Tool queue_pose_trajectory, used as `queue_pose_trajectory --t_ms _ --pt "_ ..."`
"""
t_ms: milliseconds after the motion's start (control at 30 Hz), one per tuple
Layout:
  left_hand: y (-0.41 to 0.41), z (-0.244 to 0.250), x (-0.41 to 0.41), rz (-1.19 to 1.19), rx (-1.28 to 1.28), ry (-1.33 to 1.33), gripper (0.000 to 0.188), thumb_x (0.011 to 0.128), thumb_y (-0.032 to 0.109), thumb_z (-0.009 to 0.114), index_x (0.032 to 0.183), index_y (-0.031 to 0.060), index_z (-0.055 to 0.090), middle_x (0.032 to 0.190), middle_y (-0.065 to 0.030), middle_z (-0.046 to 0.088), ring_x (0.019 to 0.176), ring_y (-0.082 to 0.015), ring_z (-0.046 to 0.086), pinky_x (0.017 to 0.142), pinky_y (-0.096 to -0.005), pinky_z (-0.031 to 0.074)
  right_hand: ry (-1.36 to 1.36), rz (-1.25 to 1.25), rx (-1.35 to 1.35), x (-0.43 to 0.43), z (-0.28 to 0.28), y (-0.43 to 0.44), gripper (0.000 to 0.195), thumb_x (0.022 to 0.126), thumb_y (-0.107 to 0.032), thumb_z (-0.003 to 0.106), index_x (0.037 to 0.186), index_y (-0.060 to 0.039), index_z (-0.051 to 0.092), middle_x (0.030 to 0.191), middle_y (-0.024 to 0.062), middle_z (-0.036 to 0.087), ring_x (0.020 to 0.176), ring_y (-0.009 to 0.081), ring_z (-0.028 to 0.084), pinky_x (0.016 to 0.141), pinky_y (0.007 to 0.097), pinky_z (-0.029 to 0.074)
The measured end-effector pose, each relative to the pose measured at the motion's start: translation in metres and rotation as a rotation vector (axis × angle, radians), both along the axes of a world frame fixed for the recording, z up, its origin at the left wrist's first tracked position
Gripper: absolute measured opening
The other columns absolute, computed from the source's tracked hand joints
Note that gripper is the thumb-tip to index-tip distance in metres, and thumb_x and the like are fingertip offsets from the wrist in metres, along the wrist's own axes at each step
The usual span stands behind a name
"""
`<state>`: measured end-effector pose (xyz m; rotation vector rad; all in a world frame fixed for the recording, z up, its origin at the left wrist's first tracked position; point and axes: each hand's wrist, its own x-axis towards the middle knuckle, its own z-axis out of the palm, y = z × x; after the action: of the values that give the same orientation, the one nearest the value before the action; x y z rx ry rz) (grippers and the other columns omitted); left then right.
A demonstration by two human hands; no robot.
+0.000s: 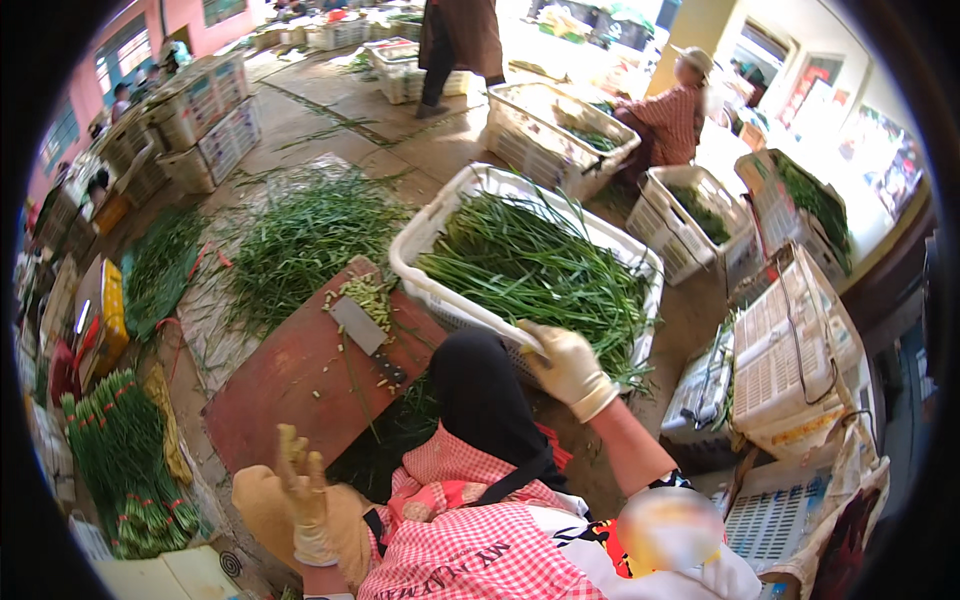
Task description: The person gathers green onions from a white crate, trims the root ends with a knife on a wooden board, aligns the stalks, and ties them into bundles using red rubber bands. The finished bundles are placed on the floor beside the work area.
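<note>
My right hand (564, 367), in a pale rubber glove, has its fingers curled over the near rim of a white plastic crate (435, 289). Long green leafy stalks (540, 262) fill that crate. My left hand (301, 480), in a yellowed glove, is raised above my lap with its fingers apart and nothing in it. A reddish board (292, 390) lies ahead of it. On the board rests a cleaver (360, 325) with a black handle, beside a small heap of chopped pale stalk ends (367, 296).
Loose greens (307, 240) lie beyond the board. Banded bundles of green stalks (124, 450) are at the left. Stacked crates (787, 360) stand at the right. A seated person (671, 120) and a standing person (459, 45) are farther off.
</note>
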<state>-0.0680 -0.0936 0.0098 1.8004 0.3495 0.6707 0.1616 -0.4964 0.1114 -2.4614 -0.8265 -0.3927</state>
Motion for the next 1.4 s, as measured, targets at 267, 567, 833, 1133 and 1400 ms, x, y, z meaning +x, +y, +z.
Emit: queue_pose_trajectory --t_ms 267,567,833,1133,1400 --pt "-0.086 -0.102 0.027 -0.370 -0.234 0.534 0.062 0.093 0.004 0.069 0.151 0.0028 0.044 0.137 -0.0182 0.060 0.110 -0.0211 0.064 0.096 -0.0328 0.053 0.191 -0.702 -0.013 0.059 -0.080 -0.230 0.037 0.094 -0.030 0.066 0.124 -0.0094 0.070 0.109 0.0181 0.073 0.096 0.0357 0.071 0.085 0.0429 0.057" --pt "-0.078 -0.117 0.033 -0.316 -0.274 0.811 0.061 0.093 0.002 0.068 0.150 0.0040 0.046 0.134 -0.0156 0.062 0.116 -0.0196 0.062 0.095 -0.0299 0.053 0.092 -0.377 -0.374 0.081 -0.095 -0.217 0.053 0.081 -0.001 0.062 0.133 -0.0135 0.063 0.137 0.0126 0.063 0.127 0.0321 0.059 0.106 0.0412 0.048" --pt "-0.073 -0.133 0.032 -0.327 -0.282 0.866 0.056 0.095 0.006 0.068 0.147 0.0057 0.049 0.132 -0.0150 0.064 0.103 -0.0169 0.064 0.075 -0.0258 0.054 0.526 -0.343 -0.296 0.054 -0.116 -0.197 0.013 0.087 -0.013 0.068 0.097 -0.0056 0.073 0.096 0.0128 0.074 0.091 0.0294 0.071 0.080 0.0396 0.056" --pt "-0.066 -0.141 0.031 -0.321 -0.308 0.875 0.055 0.096 0.007 0.067 0.147 0.0054 0.049 0.130 -0.0137 0.064 0.099 -0.0159 0.064 0.073 -0.0248 0.052 0.522 -0.515 -0.065 0.067 -0.086 -0.199 0.021 0.092 -0.029 0.071 0.100 -0.0092 0.073 0.091 0.0147 0.073 0.085 0.0319 0.071 0.076 0.0410 0.055" --pt "-0.066 -0.138 0.032 -0.320 -0.338 0.909 0.057 0.096 0.008 0.068 0.148 0.0031 0.048 0.124 -0.0112 0.066 0.094 -0.0138 0.063 0.074 -0.0247 0.052 0.487 -0.302 -0.210 0.072 -0.074 -0.195 0.044 0.091 -0.031 0.071 0.127 -0.0072 0.065 0.125 0.0160 0.067 0.117 0.0343 0.063 0.101 0.0410 0.050"
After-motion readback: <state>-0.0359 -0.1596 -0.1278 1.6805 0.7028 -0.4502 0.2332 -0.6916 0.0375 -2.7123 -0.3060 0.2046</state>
